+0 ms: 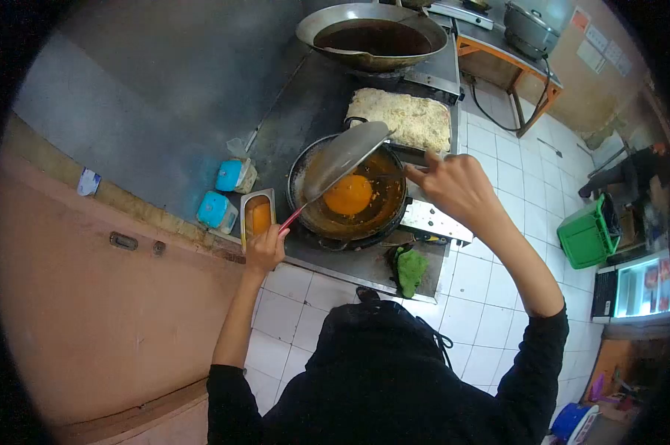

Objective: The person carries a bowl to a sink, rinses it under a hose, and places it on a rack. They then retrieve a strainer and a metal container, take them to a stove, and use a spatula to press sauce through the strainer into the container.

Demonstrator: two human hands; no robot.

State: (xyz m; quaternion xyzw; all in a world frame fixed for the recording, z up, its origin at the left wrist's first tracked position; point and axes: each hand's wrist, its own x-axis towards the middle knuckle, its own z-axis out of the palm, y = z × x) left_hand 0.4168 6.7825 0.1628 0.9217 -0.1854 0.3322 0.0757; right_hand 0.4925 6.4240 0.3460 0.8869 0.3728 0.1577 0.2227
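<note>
In the head view, my left hand (pixel 264 251) is closed around the red handle of a grey, round mesh strainer (pixel 344 159). Its tilted bowl overlaps the left part of a black frying pan (pixel 358 239) on the stove. A round orange piece of food (pixel 348 194) lies in the brown oil, with small crumbs around it. On the pan's right side, my right hand (pixel 453 187) grips a thin metal-handled utensil (pixel 383 176) that reaches over the oil. The far end of that utensil is hard to make out. Left of the pan stands a metal container (pixel 258 215) of orange liquid.
Behind the pan lies a tray of pale, flaky food (pixel 400 119). Farther back sits a large wok (pixel 375 37) with dark liquid. Blue-lidded tubs (pixel 229 176) stand at left. A green cloth (pixel 410 271) rests at the counter's front edge. A green bin (pixel 588 233) is at right.
</note>
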